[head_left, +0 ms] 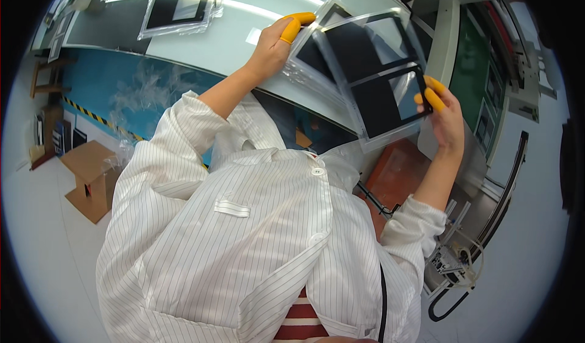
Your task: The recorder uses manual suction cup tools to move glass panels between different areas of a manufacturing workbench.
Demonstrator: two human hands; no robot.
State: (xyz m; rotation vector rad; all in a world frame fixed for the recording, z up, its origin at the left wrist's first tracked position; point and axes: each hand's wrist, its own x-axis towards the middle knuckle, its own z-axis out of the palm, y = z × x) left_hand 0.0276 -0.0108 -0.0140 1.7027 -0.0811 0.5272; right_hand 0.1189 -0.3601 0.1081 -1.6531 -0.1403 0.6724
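My right hand (446,114), with yellow finger cots, grips the right edge of a flat black panel (373,105) with clear windows. That panel is tilted above the table, and a clear plastic sleeve (364,137) surrounds it. Beneath and left of it lie more sleeved black panels (312,59), partly covered by the raised one. My left hand (272,50), also in yellow finger cots, is closed at the upper left edge of these sleeves. Its thumb and forefinger appear to pinch clear plastic, though the exact contact is hard to see.
Another pile of sleeved black panels (177,10) lies on the glossy pale table (244,17) at the far left. A grey machine frame (448,38) stands right of my work. Crumpled clear film (146,81) and a cardboard box (91,160) are at lower left.
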